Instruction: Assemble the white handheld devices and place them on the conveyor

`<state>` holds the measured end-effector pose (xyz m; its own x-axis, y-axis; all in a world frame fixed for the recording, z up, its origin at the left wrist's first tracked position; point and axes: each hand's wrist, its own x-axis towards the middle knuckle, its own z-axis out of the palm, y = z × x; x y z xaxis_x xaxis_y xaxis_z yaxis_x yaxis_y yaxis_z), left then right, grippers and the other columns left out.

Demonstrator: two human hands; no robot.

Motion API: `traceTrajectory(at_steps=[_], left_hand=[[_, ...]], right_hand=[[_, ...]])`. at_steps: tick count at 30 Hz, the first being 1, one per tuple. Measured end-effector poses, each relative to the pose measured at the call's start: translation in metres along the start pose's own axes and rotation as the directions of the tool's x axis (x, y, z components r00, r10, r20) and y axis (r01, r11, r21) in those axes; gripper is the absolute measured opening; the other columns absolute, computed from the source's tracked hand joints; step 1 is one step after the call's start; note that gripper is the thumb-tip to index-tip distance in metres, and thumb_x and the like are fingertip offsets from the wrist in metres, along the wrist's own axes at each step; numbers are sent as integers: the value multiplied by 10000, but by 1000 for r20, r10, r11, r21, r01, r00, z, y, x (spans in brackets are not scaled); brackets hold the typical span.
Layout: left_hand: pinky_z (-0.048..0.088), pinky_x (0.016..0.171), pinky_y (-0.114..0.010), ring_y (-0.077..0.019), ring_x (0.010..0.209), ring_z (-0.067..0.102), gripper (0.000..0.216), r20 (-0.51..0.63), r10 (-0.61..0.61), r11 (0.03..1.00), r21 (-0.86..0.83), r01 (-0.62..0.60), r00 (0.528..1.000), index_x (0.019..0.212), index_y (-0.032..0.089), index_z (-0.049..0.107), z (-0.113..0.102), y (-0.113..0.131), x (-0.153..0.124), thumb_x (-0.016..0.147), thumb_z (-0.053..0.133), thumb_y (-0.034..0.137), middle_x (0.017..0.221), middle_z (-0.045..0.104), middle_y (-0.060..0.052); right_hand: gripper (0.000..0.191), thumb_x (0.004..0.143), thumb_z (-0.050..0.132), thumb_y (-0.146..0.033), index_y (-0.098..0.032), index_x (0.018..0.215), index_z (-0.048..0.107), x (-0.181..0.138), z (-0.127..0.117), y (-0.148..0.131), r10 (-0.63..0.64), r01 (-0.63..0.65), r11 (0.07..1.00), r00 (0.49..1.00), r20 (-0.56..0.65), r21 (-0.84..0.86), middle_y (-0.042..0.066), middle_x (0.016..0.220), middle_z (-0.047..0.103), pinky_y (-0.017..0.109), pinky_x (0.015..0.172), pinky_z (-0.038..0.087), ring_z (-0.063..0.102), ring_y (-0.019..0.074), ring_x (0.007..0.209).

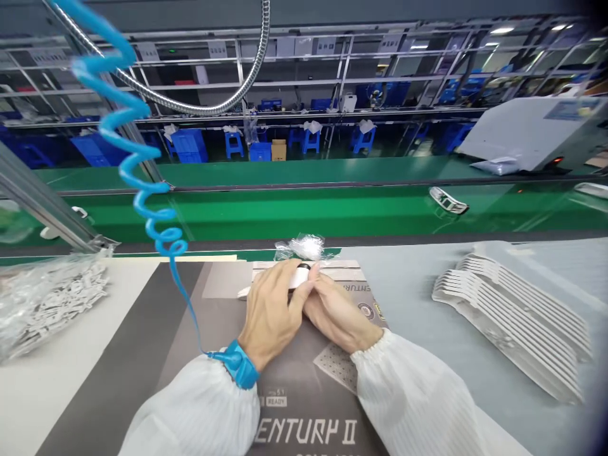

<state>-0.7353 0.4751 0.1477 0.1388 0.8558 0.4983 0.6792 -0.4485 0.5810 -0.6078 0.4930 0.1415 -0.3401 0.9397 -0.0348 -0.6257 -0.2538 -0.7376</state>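
Over a printed cardboard sheet (304, 411), both my hands meet on a white plastic part (299, 277) with a black end. My left hand (273, 304) is closed over the part from above, its thumb pressing toward the right. From the other side, my right hand (339, 310) grips it with the fingers curled underneath, partly hidden. A pale tip sticks out left of my left hand; whether it belongs to the same part I cannot tell. A blue wrist strap (244, 364) with a coiled blue cord (137, 152) circles my left wrist.
White slatted plastic covers (513, 316) lie at the right. At the left is a clear bag of small grey-white parts (57, 304). Crumpled clear plastic (306, 247) sits beyond my hands. Behind runs a green conveyor belt (304, 212) carrying a white-and-black part (448, 201).
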Motion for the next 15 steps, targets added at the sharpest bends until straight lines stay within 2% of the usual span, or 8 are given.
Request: traceTrajectory(at_steps=[2,4,6,8,10,13,14,15], left_hand=[[457,1053,-404,-254,1220,604,342,-55,43,999,14,-43,998,1255,196,599,5,3,-1,1003,455,376,1295,660,-111],[473,1036,-399,-255,1203,616,352,-63,51,999,20,-50,997,1255,182,600,6,4,0,1000,461,381,1280,668,-118],[487,1007,-406,-260,1190,624,386,16,8,999,33,-8,1000,1306,212,575,3,2,0,991,481,415,1293,665,-102],[507,948,-414,-280,1156,642,437,147,-93,994,73,83,985,1333,264,565,-7,-5,3,949,547,472,1281,675,-79],[530,847,-385,-288,1044,681,452,290,-235,971,101,215,928,1246,265,631,-23,-18,9,879,624,530,1167,721,-75],[512,633,-292,-214,718,683,457,502,-415,889,45,456,759,1031,173,698,-58,-47,35,831,645,580,854,743,-78],[493,583,-272,-186,638,654,470,537,-464,848,38,529,705,1037,151,690,-70,-59,48,842,634,575,796,732,-74],[485,573,-258,-164,606,638,433,482,-525,818,59,572,701,1059,147,686,-81,-71,63,861,629,527,786,729,-70]], right_hand=[[205,812,766,-353,-206,918,670,1,3,6,-22,25,999,997,-74,46,45,954,708,379,1024,507,621,225,1129],[236,787,797,-365,-192,902,686,2,6,8,-13,22,997,993,-121,77,46,930,711,367,1028,504,623,227,1117],[278,784,805,-413,-179,892,698,2,7,6,30,-20,996,992,-124,81,55,941,714,362,1011,511,629,230,1095],[325,796,789,-467,-177,918,708,3,4,2,46,-41,998,991,-128,39,67,999,715,358,978,525,635,231,1081],[350,810,770,-502,-188,954,715,4,-2,-3,6,-14,999,980,-198,-36,76,1070,711,348,934,540,645,227,1063],[328,807,779,-486,-194,945,724,7,-13,-7,-32,-3,995,939,-343,-102,86,1111,704,313,835,561,668,199,955],[320,804,784,-476,-193,943,730,8,-15,-9,-23,-15,995,932,-361,-102,85,1109,703,298,799,563,669,183,903],[316,802,789,-468,-192,947,735,8,-17,-10,-14,-24,995,934,-358,-100,82,1106,702,283,770,561,663,165,854]])
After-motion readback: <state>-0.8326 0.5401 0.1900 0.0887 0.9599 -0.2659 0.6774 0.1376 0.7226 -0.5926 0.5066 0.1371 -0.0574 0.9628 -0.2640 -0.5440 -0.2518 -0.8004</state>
